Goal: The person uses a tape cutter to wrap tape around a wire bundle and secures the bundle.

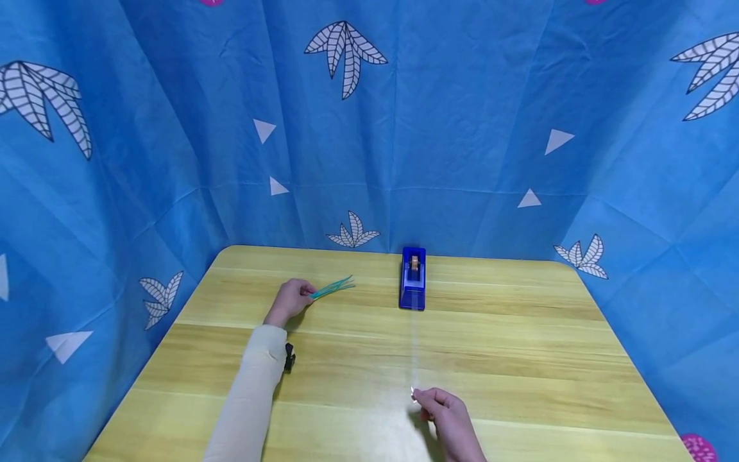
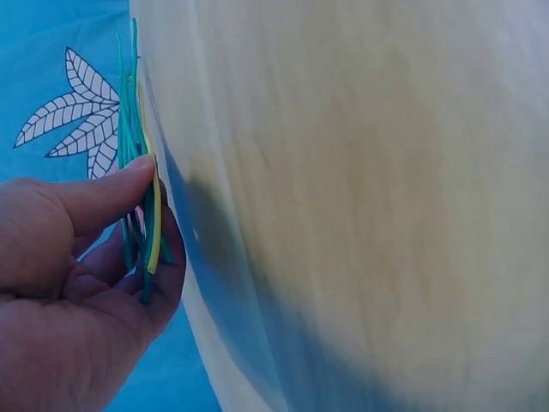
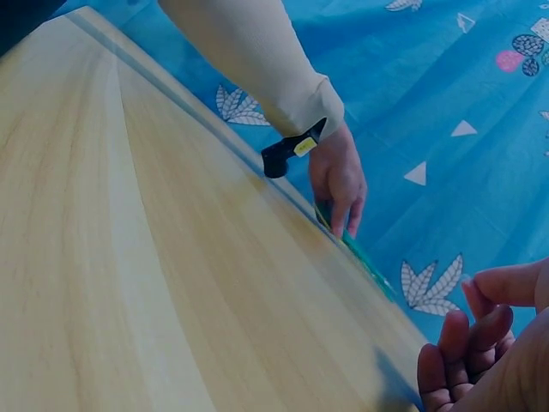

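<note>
Over the left back of the table, my left hand (image 1: 291, 299) grips a bundle of thin green strands (image 1: 335, 287) that look like wires. In the left wrist view, a yellow strand (image 2: 155, 227) shows among the green ones, pinched between thumb and fingers. My right hand (image 1: 448, 417), near the front of the table, pinches the end of a strip of clear tape (image 1: 414, 346). The strip stretches straight back to a blue tape dispenser (image 1: 412, 301) with a roll of tape (image 1: 414, 262) in it.
The wooden table (image 1: 519, 359) has rounded back corners. Behind it and along both sides hangs a blue curtain (image 1: 462, 128) with white leaf prints. A black wrist camera (image 1: 290, 357) sits on the left sleeve (image 1: 251, 385).
</note>
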Demonstrator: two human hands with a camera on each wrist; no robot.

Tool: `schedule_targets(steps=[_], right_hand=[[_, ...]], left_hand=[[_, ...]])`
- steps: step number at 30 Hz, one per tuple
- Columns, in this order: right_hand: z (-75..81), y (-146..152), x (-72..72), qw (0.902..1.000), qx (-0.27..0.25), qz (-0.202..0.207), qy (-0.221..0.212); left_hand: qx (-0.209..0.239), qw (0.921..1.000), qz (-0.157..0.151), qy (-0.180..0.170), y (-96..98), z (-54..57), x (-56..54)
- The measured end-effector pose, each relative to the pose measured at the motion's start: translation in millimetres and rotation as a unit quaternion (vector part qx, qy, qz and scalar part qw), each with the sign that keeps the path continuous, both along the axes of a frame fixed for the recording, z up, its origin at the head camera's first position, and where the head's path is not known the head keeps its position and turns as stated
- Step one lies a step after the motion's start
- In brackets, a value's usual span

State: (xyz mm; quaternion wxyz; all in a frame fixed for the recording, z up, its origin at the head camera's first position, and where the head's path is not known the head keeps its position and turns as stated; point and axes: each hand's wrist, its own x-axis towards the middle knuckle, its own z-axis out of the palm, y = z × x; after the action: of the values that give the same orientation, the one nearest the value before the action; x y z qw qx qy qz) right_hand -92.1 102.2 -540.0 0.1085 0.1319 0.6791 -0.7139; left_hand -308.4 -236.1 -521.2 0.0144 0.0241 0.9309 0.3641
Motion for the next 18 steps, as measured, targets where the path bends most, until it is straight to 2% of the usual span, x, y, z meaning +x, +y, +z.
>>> schedule_targets(steps=[12,18], right_hand=[[-1.3,-1.1,-1.9,0.9999,-0.004,-0.009,-0.004],[-0.8,-1.8,-0.3,0.9999,-0.008,-0.008,-0.001]], left_hand=[[0.016,0.9993,-0.007,-0.033,1.9,5.4,1.3],[0.048,0.9978,-0.009,-0.044,1.9,3.3,2.1]])
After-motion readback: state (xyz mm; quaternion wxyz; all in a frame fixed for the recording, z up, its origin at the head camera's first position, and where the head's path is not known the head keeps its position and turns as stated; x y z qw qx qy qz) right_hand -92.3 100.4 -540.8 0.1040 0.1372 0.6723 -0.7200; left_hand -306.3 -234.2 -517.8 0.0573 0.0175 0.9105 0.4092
